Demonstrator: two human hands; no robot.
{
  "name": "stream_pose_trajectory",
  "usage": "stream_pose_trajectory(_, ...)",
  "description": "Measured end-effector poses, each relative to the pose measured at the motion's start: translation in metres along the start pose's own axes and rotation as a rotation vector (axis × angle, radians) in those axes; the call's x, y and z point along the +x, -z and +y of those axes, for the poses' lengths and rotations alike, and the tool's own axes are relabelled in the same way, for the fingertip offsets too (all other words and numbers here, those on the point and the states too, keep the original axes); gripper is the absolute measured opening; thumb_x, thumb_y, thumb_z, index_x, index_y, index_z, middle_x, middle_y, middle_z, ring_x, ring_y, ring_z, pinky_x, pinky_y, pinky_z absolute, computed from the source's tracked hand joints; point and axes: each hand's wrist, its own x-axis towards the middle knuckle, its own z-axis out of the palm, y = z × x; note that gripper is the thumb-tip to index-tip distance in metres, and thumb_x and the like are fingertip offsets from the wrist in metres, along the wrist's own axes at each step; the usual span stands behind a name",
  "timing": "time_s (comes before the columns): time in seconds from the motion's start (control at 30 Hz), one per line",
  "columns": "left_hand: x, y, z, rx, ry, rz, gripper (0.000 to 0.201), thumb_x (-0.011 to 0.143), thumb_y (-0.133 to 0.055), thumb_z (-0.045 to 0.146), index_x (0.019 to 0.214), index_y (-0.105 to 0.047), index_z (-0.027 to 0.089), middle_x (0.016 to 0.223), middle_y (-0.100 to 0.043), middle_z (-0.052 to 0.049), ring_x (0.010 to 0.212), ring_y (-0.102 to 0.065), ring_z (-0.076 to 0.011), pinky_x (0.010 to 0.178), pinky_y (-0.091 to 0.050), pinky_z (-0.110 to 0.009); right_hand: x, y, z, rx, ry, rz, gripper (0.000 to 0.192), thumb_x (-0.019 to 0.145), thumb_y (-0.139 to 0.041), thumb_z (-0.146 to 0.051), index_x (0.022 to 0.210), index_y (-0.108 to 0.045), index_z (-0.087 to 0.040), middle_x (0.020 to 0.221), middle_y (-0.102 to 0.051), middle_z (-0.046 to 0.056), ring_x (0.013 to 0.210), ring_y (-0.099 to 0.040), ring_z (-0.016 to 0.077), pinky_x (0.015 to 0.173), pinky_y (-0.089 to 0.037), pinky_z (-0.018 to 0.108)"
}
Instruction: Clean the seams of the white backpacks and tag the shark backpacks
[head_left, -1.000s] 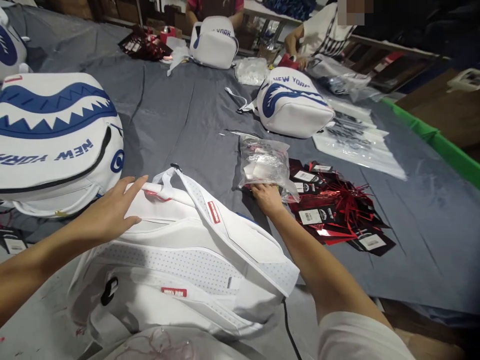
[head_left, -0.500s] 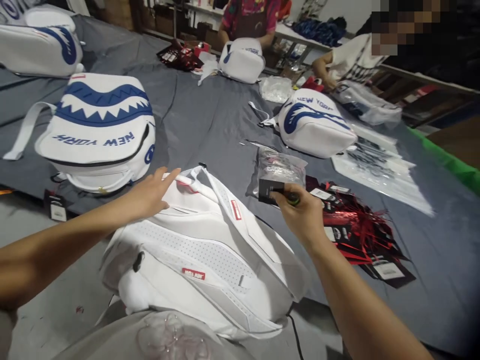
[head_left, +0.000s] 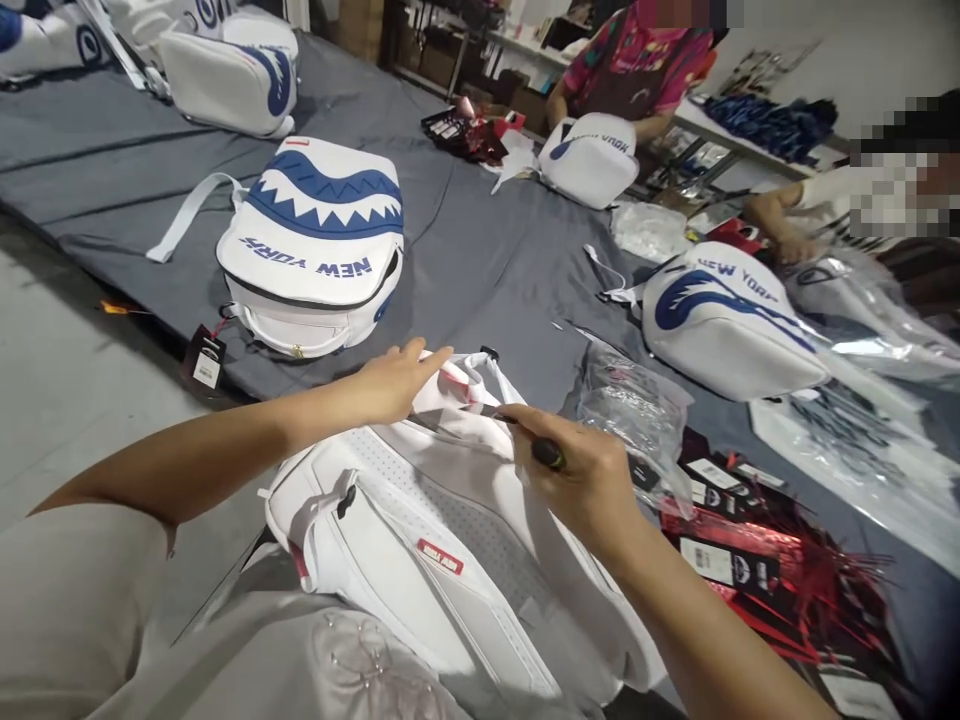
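Observation:
A white backpack (head_left: 487, 500) with red-labelled straps lies against my lap, its padded, dotted back panel facing up. My left hand (head_left: 397, 385) grips its top edge by the carry handle, with the fingers stretched over the fabric and the thumb hidden. Just to the right, my right hand (head_left: 577, 460) is closed at the same edge. In its palm shows a dark tool handle (head_left: 549, 454) with a green edge. A thin dark piece (head_left: 491, 411) points left from its fingertips towards my left hand; its exact kind is unclear.
A finished-looking NEW YORK backpack (head_left: 311, 225) stands at left with a hang tag (head_left: 205, 357). Black-and-red hang tags (head_left: 750, 560) lie in a pile at right, beside a clear plastic packet (head_left: 637, 410). Another backpack (head_left: 731, 325) sits behind them. Two people work across the table.
My right hand has moved from beside the plastic packet to the backpack's top edge, near my left hand. The view has swung, shifting the table's contents rightward.

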Motion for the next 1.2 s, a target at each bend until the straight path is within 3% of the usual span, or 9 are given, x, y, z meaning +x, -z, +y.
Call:
stream_pose_trajectory(0.17,0.003,-0.007,-0.005,-0.006,-0.032,0.022,0.094,0.081,-0.062,0.008,0.157,-0.011,0.028,0.158,-0.024,-0.019,0.126,-0.052,-0.0367,0.095,-0.048,-0.042,0.005,0.006,-0.009,0.349,-0.286,-0.146,0.023,0.090,-0.056,-0.024,0.102,-0.075,-0.021,0.083,-0.076,0.002,0.064,-0.067,0.0142,0.058,-0.051,0.023)
stream_pose_trajectory(0.23,0.003,-0.008,-0.006,-0.008,-0.029,0.027,0.094,0.080,-0.062,0.007,0.157,-0.010,0.028,0.158,-0.024,-0.019,0.127,-0.052,-0.0369,0.095,-0.048,-0.042,0.008,0.002,-0.013,0.389,-0.325,-0.130,0.019,0.089,-0.060,-0.027,0.101,-0.074,-0.021,0.083,-0.075,0.002,0.064,-0.066,0.0137,0.057,-0.051,0.023)
stream_pose_trajectory(0.4,0.002,-0.007,-0.007,-0.015,-0.023,0.033,0.093,0.081,-0.062,0.007,0.156,-0.012,0.028,0.159,-0.024,-0.018,0.127,-0.052,-0.0369,0.096,-0.048,-0.043,0.009,-0.016,-0.016,0.262,-0.212,0.047,0.029,0.088,-0.062,-0.019,0.116,-0.066,-0.024,0.091,-0.076,0.003,0.078,-0.072,0.0164,0.072,-0.056,0.027)
stream_pose_trajectory(0.57,0.002,-0.007,-0.008,-0.042,-0.025,0.018,0.092,0.082,-0.063,0.009,0.156,-0.012,0.028,0.160,-0.021,-0.018,0.130,-0.049,-0.0375,0.098,-0.047,-0.044,0.011,-0.022,-0.016,0.225,-0.072,0.081,0.015,0.089,-0.059,-0.013,0.085,-0.070,-0.023,0.088,-0.075,0.003,0.082,-0.072,0.0170,0.076,-0.055,0.028)
stream_pose_trajectory(0.7,0.001,-0.007,-0.008,-0.023,-0.029,0.032,0.091,0.082,-0.058,0.004,0.157,-0.011,0.027,0.159,-0.022,-0.017,0.129,-0.051,-0.0372,0.098,-0.047,-0.044,0.019,-0.033,-0.010,0.217,-0.185,0.125,0.008,0.086,-0.063,-0.021,0.085,-0.070,-0.021,0.082,-0.074,0.003,0.072,-0.069,0.0170,0.068,-0.053,0.027)
stream_pose_trajectory(0.87,0.002,-0.010,-0.010,-0.036,-0.041,0.059,0.093,0.078,-0.050,-0.003,0.157,-0.012,0.027,0.158,-0.027,-0.015,0.126,-0.053,-0.0358,0.094,-0.050,-0.043,0.027,-0.049,-0.004,0.128,-0.315,-0.172,0.016,0.085,-0.056,-0.018,0.087,-0.072,-0.020,0.069,-0.071,0.000,0.059,-0.063,0.0155,0.057,-0.043,0.025)
stream_pose_trajectory(1.0,-0.001,-0.016,-0.019,-0.208,-0.067,0.083,0.078,0.088,-0.049,0.009,0.156,-0.016,0.026,0.162,-0.021,-0.013,0.142,-0.039,-0.0334,0.111,-0.041,-0.047,0.027,-0.049,-0.003,-0.024,-0.315,-0.343,0.025,0.080,-0.054,-0.009,0.090,-0.073,-0.022,0.074,-0.073,0.001,0.062,-0.064,0.0165,0.058,-0.040,0.025)
stream_pose_trajectory(1.13,-0.017,-0.030,-0.029,-0.483,-0.119,0.254,0.060,0.097,-0.038,0.020,0.155,-0.022,0.018,0.162,-0.026,-0.011,0.150,-0.026,-0.0195,0.123,-0.025,-0.036,0.031,-0.044,-0.005,-0.111,-0.280,-0.456,0.034,0.078,-0.055,-0.005,0.097,-0.075,-0.023,0.083,-0.075,0.003,0.069,-0.066,0.0180,0.062,-0.040,0.027)
stream_pose_trajectory(1.2,-0.028,-0.039,-0.032,-0.544,-0.119,0.314,0.065,0.098,-0.044,0.033,0.156,-0.020,0.017,0.162,-0.026,-0.011,0.151,-0.024,-0.0193,0.125,-0.022,-0.036,0.039,-0.044,-0.007,-0.177,-0.265,-0.561,0.033,0.078,-0.056,-0.005,0.099,-0.076,-0.023,0.081,-0.075,0.003,0.070,-0.065,0.0184,0.062,-0.038,0.027)
